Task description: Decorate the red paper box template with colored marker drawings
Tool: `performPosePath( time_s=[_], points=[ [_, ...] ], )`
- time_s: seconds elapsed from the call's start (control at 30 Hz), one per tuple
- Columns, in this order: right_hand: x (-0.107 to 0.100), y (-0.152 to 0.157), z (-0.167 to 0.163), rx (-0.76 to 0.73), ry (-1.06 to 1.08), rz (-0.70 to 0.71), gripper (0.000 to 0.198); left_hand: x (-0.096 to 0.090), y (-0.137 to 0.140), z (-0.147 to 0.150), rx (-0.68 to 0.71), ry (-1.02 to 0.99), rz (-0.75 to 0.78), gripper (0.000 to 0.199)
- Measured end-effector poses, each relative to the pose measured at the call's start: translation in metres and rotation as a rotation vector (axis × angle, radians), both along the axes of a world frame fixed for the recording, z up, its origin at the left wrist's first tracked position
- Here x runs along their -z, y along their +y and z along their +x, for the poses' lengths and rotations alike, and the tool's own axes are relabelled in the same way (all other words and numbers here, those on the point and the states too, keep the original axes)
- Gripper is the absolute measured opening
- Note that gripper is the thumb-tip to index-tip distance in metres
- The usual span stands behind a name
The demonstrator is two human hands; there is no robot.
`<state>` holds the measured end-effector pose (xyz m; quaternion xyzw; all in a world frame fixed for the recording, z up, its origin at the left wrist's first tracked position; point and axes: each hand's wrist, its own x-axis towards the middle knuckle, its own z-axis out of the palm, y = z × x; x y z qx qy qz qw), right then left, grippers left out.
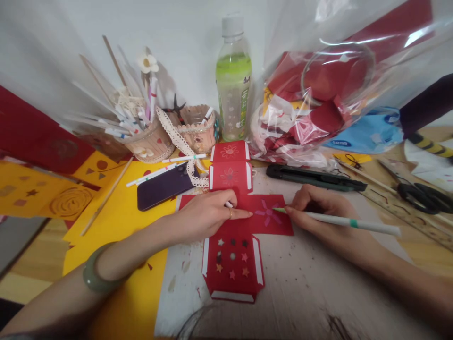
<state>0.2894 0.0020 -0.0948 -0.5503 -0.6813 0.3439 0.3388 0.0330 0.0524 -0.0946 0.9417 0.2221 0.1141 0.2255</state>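
A red paper box cutout [233,226] in a cross shape lies flat in front of me. My left hand [212,212] rests on its middle, index finger stretched to the right and pressing the paper. A small white piece like a marker cap [228,204] pokes out of its curled fingers. In my right hand [314,208] is a white marker [354,223] with a green band, its green tip at the purple flower drawing [268,212] on the right flap. Star stickers [232,256] sit on the near panel, and flower drawings mark the far ones.
Behind the cutout stand a drink bottle [234,85] and baskets of markers [148,139]. A phone [166,186] and yellow paper [116,293] lie left. To the right are a box cutter [314,178], scissors [414,191] and a clear plastic bag [300,118] of scraps.
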Motion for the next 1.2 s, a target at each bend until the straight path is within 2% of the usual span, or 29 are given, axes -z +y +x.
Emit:
performPosePath(
  time_s=[0.13, 0.3, 0.43, 0.7, 1.2],
  points=[
    [-0.0015, 0.0000, 0.0000, 0.013, 0.015, 0.009, 0.022, 0.0006, 0.0002, -0.0002, 0.002, -0.009, 0.006, 0.037],
    [-0.0034, -0.0032, 0.0009, 0.102, 0.128, 0.044, 0.023, -0.0033, 0.0007, 0.0012, 0.017, 0.000, 0.032, 0.041],
    [-0.0020, -0.0057, 0.0015, 0.033, 0.178, 0.008, 0.026, -0.0050, 0.0007, 0.0013, 0.017, 0.017, 0.036, 0.042],
    [-0.0012, -0.0057, 0.0012, -0.034, 0.030, -0.039, 0.023, -0.0062, 0.0002, 0.0012, 0.015, 0.045, 0.050, 0.044],
    [-0.0019, -0.0054, 0.0011, -0.061, 0.019, -0.059, 0.023, -0.0024, 0.0011, 0.0001, 0.018, 0.024, 0.024, 0.045]
  ],
)
